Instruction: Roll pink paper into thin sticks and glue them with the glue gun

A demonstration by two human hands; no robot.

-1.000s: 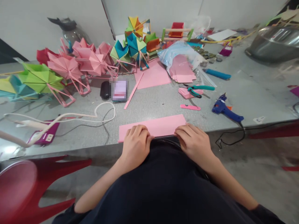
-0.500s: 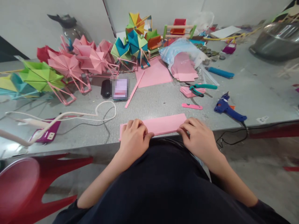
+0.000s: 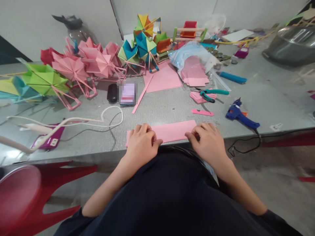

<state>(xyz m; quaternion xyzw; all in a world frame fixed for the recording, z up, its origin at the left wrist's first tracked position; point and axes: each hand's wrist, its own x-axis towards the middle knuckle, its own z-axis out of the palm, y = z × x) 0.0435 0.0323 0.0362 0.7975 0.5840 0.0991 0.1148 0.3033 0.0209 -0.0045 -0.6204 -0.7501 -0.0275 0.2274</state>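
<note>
Pink paper strip is lying flat along the near edge of the grey bench, and both hands are pressing on it. The left hand is covering its left end with fingers curled down; the right hand is pinching the right end. Beyond (just past the strip) a blue glue gun, teal pliers and folded paper pinwheels are sitting.

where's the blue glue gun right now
In the head view the blue glue gun lies on the grey table, beyond and right of the right hand, just below the teal-handled pliers.
</note>
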